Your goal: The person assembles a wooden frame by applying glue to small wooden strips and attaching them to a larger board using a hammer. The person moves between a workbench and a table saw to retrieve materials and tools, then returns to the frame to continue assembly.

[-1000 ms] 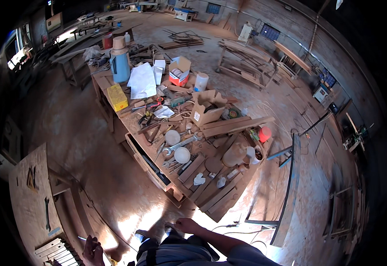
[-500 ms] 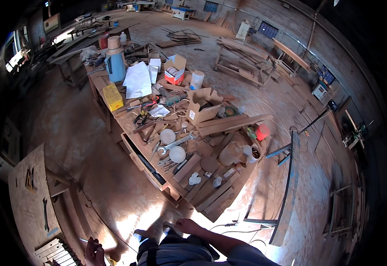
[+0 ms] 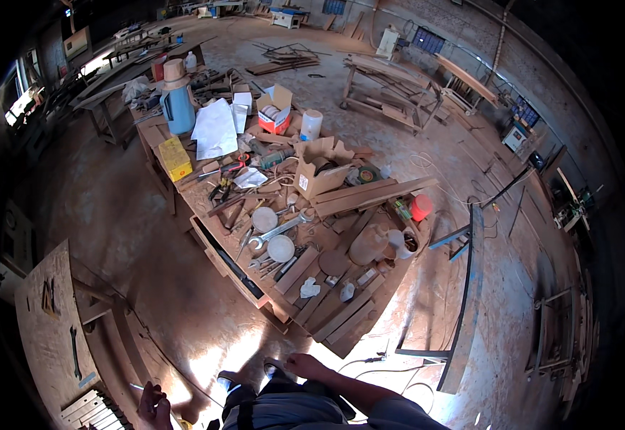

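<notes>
The left hand (image 3: 155,405) hangs low at the person's side, curled around a thin pale stick-like thing (image 3: 137,388), perhaps a pencil; what it is exactly is too small to tell. The right hand (image 3: 306,366) rests against the person's hip or thigh, fingers loosely bent, and appears to hold nothing.

Both hands are well apart from the workbench (image 3: 219,259), which stands ahead of the person on the dusty floor. On the near end of the workbench lie wooden planks (image 3: 341,312), two crumpled white scraps (image 3: 310,287) and a round wooden disc (image 3: 334,262). Toward the middle of the workbench sit a large spanner (image 3: 278,231), two pale round lids (image 3: 281,248) and pliers. Beyond these, an open cardboard box (image 3: 317,172) stands by long boards (image 3: 369,195). At the far end of the workbench are a yellow box (image 3: 175,158), white paper sheets (image 3: 215,129) and a blue flask (image 3: 178,104).

Judging from this, no work on the bench is in hand yet: nothing there is touched, and the person stands short of it.
</notes>
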A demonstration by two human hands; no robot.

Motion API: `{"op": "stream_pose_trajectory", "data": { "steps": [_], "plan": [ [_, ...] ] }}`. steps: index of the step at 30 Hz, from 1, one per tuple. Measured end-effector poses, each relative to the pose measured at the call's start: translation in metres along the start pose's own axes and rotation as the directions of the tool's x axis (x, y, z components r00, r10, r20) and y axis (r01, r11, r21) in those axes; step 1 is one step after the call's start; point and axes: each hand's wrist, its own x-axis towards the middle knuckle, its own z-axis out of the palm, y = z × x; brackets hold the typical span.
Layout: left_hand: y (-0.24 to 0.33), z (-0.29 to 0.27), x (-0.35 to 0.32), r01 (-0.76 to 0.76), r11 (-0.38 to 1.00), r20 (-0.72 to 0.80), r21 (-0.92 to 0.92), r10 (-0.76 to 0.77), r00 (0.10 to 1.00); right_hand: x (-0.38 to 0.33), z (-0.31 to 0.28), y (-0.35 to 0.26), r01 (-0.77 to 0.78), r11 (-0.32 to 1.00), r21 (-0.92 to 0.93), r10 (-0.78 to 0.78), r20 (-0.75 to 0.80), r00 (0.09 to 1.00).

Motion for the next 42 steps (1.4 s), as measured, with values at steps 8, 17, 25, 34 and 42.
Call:
{"op": "stream_pose_trajectory", "data": {
  "steps": [8,17,25,34,42],
  "plan": [
    [-0.004,-0.002,-0.002,-0.016,0.999,0.040,-0.029,0.017,0.999,0.000,-0.008,-0.004,-0.019,1.000,0.018,0.019,0.016,1.000],
    [-0.015,-0.007,0.011,-0.002,0.997,0.002,0.073,0.002,1.000,0.003,-0.008,-0.002,-0.010,1.000,0.006,0.010,-0.014,1.000],
    [0.017,0.031,0.014,-0.229,0.872,-0.123,0.433,0.309,0.943,-0.016,-0.001,0.013,-0.052,0.999,0.009,0.053,-0.085,0.995],
    [0.042,0.035,0.055,-0.386,0.849,0.160,0.360,0.351,0.922,-0.091,0.029,0.026,-0.256,0.966,0.025,0.257,-0.151,0.955],
    [0.032,0.035,0.096,-0.417,0.818,0.358,0.395,0.281,0.890,-0.179,0.130,0.095,-0.395,0.874,0.282,0.452,-0.176,0.875]
  ]
}}
